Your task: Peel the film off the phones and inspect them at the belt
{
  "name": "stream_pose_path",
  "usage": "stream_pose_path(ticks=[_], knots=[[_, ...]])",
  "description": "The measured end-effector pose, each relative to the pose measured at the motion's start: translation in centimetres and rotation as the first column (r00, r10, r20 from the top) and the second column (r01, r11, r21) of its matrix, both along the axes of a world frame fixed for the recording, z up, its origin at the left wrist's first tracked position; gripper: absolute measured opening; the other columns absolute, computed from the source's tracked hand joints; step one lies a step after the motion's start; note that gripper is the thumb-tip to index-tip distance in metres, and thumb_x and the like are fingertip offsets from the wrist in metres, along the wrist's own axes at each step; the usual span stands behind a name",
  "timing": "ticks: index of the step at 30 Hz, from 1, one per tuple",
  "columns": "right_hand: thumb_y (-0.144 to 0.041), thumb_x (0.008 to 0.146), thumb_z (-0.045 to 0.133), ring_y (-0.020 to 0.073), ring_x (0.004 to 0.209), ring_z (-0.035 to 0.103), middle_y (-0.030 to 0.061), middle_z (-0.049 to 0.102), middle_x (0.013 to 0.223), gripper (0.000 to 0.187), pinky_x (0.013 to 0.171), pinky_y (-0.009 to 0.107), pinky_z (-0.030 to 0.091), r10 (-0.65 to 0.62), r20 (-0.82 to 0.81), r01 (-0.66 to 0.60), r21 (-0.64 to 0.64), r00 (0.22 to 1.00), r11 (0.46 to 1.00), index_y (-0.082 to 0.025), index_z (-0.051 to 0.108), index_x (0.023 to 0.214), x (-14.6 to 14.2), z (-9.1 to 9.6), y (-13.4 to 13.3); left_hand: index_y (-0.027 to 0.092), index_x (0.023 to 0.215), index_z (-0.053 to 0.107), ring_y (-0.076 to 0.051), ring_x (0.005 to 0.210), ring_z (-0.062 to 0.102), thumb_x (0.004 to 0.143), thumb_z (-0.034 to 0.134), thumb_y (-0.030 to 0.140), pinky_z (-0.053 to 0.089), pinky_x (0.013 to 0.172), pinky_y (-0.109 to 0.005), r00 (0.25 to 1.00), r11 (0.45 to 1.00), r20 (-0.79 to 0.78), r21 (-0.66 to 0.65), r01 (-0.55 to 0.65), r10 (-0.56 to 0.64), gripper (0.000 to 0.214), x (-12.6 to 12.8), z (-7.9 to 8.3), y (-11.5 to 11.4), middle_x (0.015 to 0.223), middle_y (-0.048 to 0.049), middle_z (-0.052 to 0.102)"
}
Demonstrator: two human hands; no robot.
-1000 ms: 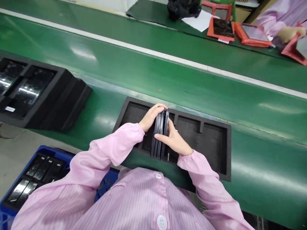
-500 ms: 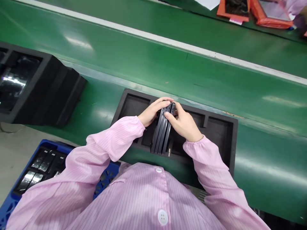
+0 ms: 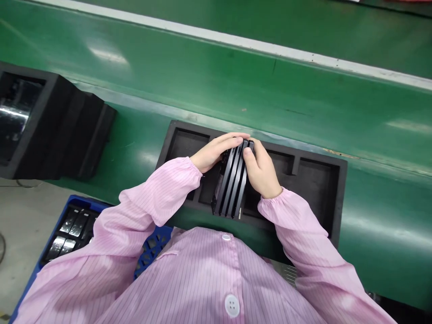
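Note:
Several thin, flat black phone-like panels [image 3: 231, 186] stand on edge side by side, with narrow gaps between them. At their far end, my left hand [image 3: 216, 150] is closed round the group from the left, its fingers over the top. From the right, my right hand [image 3: 265, 171] presses on the outermost panel, with the thumb along its side and the fingers partly hidden behind. Beneath both hands lies a black foam tray [image 3: 341, 198] with rectangular recesses. The panels are over its middle; whether they rest in a recess I cannot tell.
Stacked black foam trays [image 3: 50, 121] stand at the left, with glossy dark panels in the top one. Below them, a blue plastic crate [image 3: 158, 243] holds a black tray with several shiny pieces [image 3: 69, 222]. A pale strip [image 3: 243, 42] runs along the green workbench [image 3: 381, 216].
The view has shifted a little. My right thumb has moved from across the panels' tops to the rightmost panel. The panels' gaps look wider. Both hands stay on the group.

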State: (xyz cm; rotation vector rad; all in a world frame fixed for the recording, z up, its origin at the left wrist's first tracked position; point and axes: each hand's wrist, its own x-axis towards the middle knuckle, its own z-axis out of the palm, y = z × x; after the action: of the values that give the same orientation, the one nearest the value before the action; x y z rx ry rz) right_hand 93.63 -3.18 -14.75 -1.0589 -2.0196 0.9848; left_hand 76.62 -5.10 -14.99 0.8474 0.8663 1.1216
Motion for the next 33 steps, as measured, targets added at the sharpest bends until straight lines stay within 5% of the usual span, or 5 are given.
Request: stream_pose_path(ticks=[5, 8, 13, 24, 33], knots=[[-0.060, 0.101, 0.032, 0.0255, 0.112, 0.062, 0.0086, 0.066, 0.116, 0.052, 0.099, 0.044, 0.050, -0.054, -0.065, 0.053, -0.026, 0.996, 0.998, -0.025, 0.063, 0.124, 0.1, -0.8, 0.2, 0.022, 0.104, 0.071, -0.020, 0.095, 0.066, 0.082, 0.071, 0.052, 0.050, 0.091, -0.033, 0.993, 0.996, 0.106, -0.076, -0.044, 0.052, 0.037, 0.5, -0.6, 0.0, 0.099, -0.0026, 0.072], [-0.063, 0.100, 0.032, 0.0211, 0.087, 0.068, 0.0078, 0.066, 0.111, 0.055, 0.075, 0.037, 0.059, -0.074, -0.109, 0.062, -0.114, 0.991, 0.992, -0.027, 0.063, 0.127, 0.2, -1.1, 0.4, 0.021, 0.103, 0.071, -0.017, 0.082, 0.066, 0.087, 0.064, 0.055, 0.052, 0.084, -0.031, 0.992, 0.993, 0.100, -0.100, -0.071, 0.081, 0.038, 0.7, -0.6, 0.0, 0.093, -0.0029, 0.072], [-0.067, 0.097, 0.035, 0.0114, 0.047, 0.058, 0.0058, 0.066, 0.088, 0.059, 0.043, 0.028, 0.051, -0.094, -0.152, 0.053, -0.250, 0.984, 0.967, -0.025, 0.065, 0.126, 0.1, -0.7, 0.3, 0.019, 0.100, 0.073, -0.016, 0.078, 0.066, 0.094, 0.056, 0.051, 0.052, 0.085, -0.030, 0.991, 0.988, 0.066, -0.112, -0.105, 0.113, 0.036, 0.9, -0.3, 0.0, 0.090, -0.0038, 0.072], [-0.064, 0.097, 0.039, 0.0094, 0.043, 0.055, 0.0075, 0.069, 0.095, 0.056, 0.037, 0.026, 0.048, -0.135, -0.167, 0.100, -0.206, 0.977, 0.974, -0.022, 0.069, 0.118, 0.0, 0.5, -0.2, 0.022, 0.097, 0.074, -0.014, 0.077, 0.063, 0.069, 0.079, 0.061, 0.050, 0.081, -0.027, 0.980, 0.988, 0.132, -0.059, -0.143, 0.150, 0.048, 1.0, -0.5, 0.0, 0.088, -0.0001, 0.071], [-0.062, 0.099, 0.037, 0.0138, 0.058, 0.064, 0.0099, 0.069, 0.111, 0.055, 0.044, 0.027, 0.052, -0.136, -0.119, 0.110, -0.204, 0.984, 0.973, -0.023, 0.068, 0.121, 0.0, 0.4, -0.2, 0.019, 0.090, 0.074, -0.015, 0.080, 0.062, 0.069, 0.078, 0.062, 0.048, 0.083, -0.027, 0.982, 0.988, 0.111, -0.026, -0.149, 0.151, 0.049, 1.2, -0.4, 0.1, 0.084, -0.0014, 0.070]])
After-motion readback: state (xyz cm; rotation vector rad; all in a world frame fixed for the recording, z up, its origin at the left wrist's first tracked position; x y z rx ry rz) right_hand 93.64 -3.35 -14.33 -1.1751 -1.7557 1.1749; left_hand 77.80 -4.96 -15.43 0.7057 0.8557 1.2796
